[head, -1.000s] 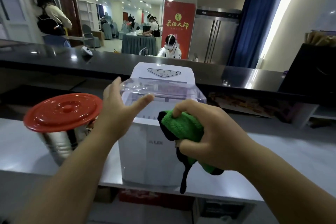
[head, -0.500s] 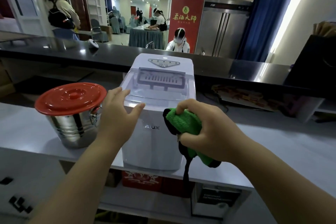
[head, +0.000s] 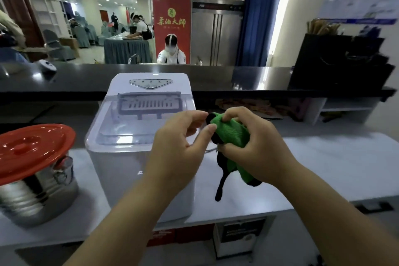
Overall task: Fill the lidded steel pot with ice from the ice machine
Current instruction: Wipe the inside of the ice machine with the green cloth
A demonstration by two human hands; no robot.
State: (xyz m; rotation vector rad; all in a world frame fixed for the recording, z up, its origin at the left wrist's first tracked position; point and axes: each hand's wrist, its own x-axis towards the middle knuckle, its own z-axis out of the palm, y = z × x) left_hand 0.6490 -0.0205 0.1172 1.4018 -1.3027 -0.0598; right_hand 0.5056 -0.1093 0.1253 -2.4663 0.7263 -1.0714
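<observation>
A white ice machine [head: 121,164] stands on the counter in front of me, its clear lid [head: 138,123] down. Left of it sits the steel pot [head: 36,196] with a red lid [head: 32,149] on top. My right hand [head: 252,149] grips a green and black cloth [head: 232,134] just right of the machine, with a black strap hanging below. My left hand [head: 179,144] is in front of the machine's right side and pinches the top edge of the same cloth between thumb and fingers.
The pale counter [head: 313,164] runs left to right, with a raised black ledge [head: 237,80] behind the machine. A black box [head: 336,60] stands on the ledge at the right. People sit and stand in the hall beyond.
The clear lid went from raised to shut. My left hand left the lid and moved right to the cloth, which it now pinches. The view shifted left, so the pot sits nearer the left edge.
</observation>
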